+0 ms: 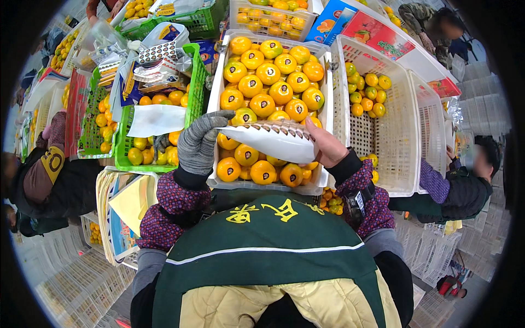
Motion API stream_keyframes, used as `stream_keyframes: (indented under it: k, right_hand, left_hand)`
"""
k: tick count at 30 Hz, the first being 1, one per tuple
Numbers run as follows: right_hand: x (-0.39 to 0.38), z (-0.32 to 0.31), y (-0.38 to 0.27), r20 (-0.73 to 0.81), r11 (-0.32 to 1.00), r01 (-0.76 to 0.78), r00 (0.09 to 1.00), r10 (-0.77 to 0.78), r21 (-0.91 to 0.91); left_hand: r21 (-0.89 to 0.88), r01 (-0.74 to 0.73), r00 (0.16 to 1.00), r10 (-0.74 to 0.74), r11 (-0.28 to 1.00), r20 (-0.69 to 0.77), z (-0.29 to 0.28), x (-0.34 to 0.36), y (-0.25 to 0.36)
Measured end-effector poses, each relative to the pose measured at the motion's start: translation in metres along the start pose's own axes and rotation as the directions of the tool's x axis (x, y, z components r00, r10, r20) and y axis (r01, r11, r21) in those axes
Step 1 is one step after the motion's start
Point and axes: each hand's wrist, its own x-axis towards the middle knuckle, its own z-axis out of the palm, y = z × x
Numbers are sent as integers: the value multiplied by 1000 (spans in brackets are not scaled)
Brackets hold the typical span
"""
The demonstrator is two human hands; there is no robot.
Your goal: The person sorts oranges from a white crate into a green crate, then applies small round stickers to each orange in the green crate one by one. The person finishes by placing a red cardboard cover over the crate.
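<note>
A curved white sheet of stickers (273, 144), with a row of dark oval stickers along its upper edge, is stretched between my hands. My left hand (198, 143), in a grey knitted glove, pinches the sheet's left end. The sheet's right end is held by my bare right hand (328, 146), thumb on top. Just below the sheet lie rows of oranges (263, 105) filling a white crate (328, 93); most of those behind the sheet bear a round dark sticker. Part of the fruit is hidden under the sheet and my hands.
On the left, a green basket (124, 121) holds oranges, sticker sheets and a white paper. At right stands a white perforated crate (403, 158) with some green-orange fruit. Cardboard sheets (117, 213) stand near my left elbow. Other people (464, 177) work on both sides.
</note>
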Motion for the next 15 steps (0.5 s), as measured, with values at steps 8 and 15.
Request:
stream_keyframes:
  k: [8, 15]
  right_hand:
    - [-18, 9, -13, -99, 707, 707, 704, -703, 2]
    - [-30, -13, -18, 22, 824, 560, 828, -561, -90]
  left_hand:
    - [-201, 385, 892, -419, 901, -168, 26, 2, -31]
    - [-83, 495, 864, -479, 865, 157, 37, -4, 0]
